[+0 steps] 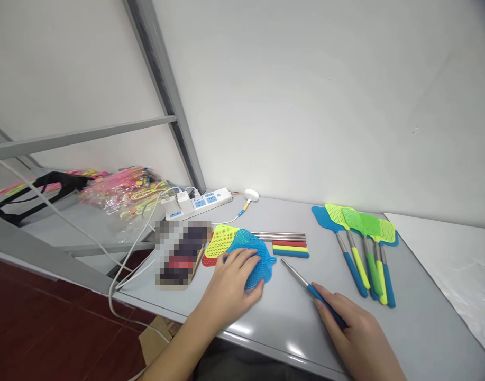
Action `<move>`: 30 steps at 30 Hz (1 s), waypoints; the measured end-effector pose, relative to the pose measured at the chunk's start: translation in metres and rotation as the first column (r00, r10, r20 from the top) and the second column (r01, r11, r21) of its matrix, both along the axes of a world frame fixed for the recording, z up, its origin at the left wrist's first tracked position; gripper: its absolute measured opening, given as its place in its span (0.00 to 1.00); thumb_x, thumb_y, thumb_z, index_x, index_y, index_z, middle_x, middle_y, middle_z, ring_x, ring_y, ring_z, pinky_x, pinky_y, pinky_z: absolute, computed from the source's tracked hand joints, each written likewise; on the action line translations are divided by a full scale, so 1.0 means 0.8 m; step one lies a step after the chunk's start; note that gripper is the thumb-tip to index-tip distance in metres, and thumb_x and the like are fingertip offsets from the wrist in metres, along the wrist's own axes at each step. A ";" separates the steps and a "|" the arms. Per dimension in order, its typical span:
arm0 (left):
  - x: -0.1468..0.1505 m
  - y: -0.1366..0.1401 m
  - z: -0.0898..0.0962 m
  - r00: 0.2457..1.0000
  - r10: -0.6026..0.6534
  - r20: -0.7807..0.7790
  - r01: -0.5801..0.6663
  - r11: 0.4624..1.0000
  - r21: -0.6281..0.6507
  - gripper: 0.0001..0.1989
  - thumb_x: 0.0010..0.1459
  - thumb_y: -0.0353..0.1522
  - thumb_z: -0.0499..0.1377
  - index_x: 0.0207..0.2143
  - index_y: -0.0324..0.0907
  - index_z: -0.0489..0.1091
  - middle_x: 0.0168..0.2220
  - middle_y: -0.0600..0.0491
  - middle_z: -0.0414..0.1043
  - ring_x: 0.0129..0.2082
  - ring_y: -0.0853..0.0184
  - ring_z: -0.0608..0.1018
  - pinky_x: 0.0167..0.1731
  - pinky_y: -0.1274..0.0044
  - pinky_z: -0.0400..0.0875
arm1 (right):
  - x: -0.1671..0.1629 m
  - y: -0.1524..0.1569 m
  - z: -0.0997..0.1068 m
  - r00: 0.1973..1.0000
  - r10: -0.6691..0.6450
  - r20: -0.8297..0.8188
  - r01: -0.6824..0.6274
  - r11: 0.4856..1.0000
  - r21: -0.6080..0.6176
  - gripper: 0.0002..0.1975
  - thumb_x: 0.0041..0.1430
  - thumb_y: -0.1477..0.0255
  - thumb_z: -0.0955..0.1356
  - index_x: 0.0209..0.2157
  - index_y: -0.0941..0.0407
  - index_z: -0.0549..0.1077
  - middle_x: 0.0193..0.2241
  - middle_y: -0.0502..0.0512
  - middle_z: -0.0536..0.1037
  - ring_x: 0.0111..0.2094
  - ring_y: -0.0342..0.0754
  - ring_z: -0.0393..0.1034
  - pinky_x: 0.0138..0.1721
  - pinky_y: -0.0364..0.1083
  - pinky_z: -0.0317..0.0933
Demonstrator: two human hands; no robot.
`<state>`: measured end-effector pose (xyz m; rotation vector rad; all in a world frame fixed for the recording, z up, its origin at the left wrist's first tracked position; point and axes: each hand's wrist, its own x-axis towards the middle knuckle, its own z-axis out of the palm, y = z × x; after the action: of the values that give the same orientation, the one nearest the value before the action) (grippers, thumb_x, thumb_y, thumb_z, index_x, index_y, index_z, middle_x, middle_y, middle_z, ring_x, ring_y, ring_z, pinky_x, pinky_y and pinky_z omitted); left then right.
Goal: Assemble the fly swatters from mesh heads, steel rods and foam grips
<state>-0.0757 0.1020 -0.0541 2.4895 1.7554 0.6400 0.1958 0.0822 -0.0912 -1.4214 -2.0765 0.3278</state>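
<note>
My left hand lies over a blue fly swatter head, its fingers across the mesh and its thumb at the near edge. The head's short socket points right, towards the tip of a metal rod. That rod has a blue handle, and my right hand is closed around it. Rod tip and socket are apart. Beneath and beside the blue head lie a yellow swatter head and a red one. Just behind are several metal rods and loose red, yellow and blue handles.
Assembled fly swatters lie fanned out at the right, near a white sheet. A power strip with plugs and cables and a blurred-out box are at the left. Bagged colourful items sit beyond the grey frame.
</note>
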 end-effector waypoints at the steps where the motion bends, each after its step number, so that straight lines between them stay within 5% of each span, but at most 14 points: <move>1: 0.000 0.000 0.001 1.000 -0.001 0.013 0.001 1.000 0.005 0.18 0.59 0.35 0.57 0.52 0.47 0.67 0.56 0.50 0.70 0.57 0.54 0.67 0.53 0.59 0.59 | -0.001 -0.001 0.001 1.000 -0.002 0.003 0.002 1.000 -0.017 0.16 0.66 0.63 0.62 0.53 0.48 0.73 0.45 0.52 0.80 0.45 0.49 0.76 0.43 0.44 0.72; 6: -0.001 0.000 0.003 0.997 -0.004 0.079 0.003 1.000 0.011 0.14 0.60 0.36 0.57 0.49 0.46 0.69 0.52 0.51 0.71 0.54 0.57 0.68 0.53 0.62 0.60 | 0.000 0.000 0.005 1.000 0.022 0.006 -0.021 0.995 -0.093 0.15 0.65 0.62 0.63 0.49 0.47 0.75 0.46 0.50 0.80 0.46 0.49 0.76 0.46 0.45 0.72; 12: -0.005 0.002 -0.001 0.997 -0.022 0.068 0.025 0.999 -0.038 0.32 0.49 0.47 0.67 0.55 0.49 0.65 0.60 0.50 0.64 0.58 0.49 0.63 0.55 0.57 0.59 | 0.002 0.003 0.012 0.995 0.095 -0.001 -0.095 0.992 -0.083 0.15 0.63 0.62 0.64 0.47 0.48 0.78 0.43 0.51 0.81 0.43 0.51 0.78 0.42 0.45 0.74; 30: -0.004 0.002 0.001 0.996 -0.009 0.092 0.015 0.998 -0.056 0.26 0.53 0.38 0.63 0.55 0.49 0.65 0.61 0.50 0.61 0.59 0.52 0.61 0.58 0.58 0.56 | 0.003 -0.001 0.013 0.993 0.105 -0.044 -0.108 0.991 -0.079 0.13 0.61 0.63 0.66 0.43 0.49 0.80 0.40 0.51 0.83 0.39 0.51 0.79 0.39 0.44 0.74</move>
<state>-0.0786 0.1034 -0.0534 2.3919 1.7012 0.6820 0.1983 0.0811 -0.0812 -1.3415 -2.1326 0.4852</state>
